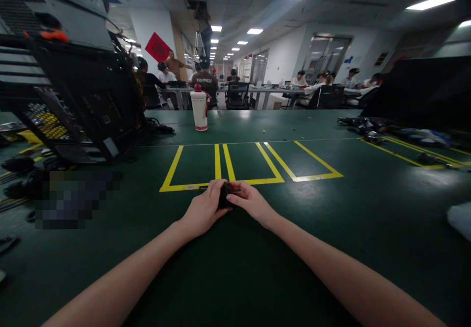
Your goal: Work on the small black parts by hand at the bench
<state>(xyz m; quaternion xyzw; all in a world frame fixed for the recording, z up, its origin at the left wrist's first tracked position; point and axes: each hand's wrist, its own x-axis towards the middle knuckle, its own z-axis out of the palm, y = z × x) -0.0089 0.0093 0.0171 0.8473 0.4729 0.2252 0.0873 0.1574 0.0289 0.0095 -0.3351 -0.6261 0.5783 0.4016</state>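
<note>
Two in play: left hand point(206, 209) nearer, curled round the block point(223, 197) right of its palm, seemingly upright; right hand point(253, 202) half-curled alongside, can't tell its hold

Count one left hand point(203, 208), one right hand point(255, 202), one black object point(223, 197), three central yellow tape outlines point(257, 182), one white bottle point(199, 110) and one red sign point(157, 47).

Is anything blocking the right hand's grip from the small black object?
Nothing visible: the right hand appears to touch the small black object, and the left hand holds its other side.
</note>
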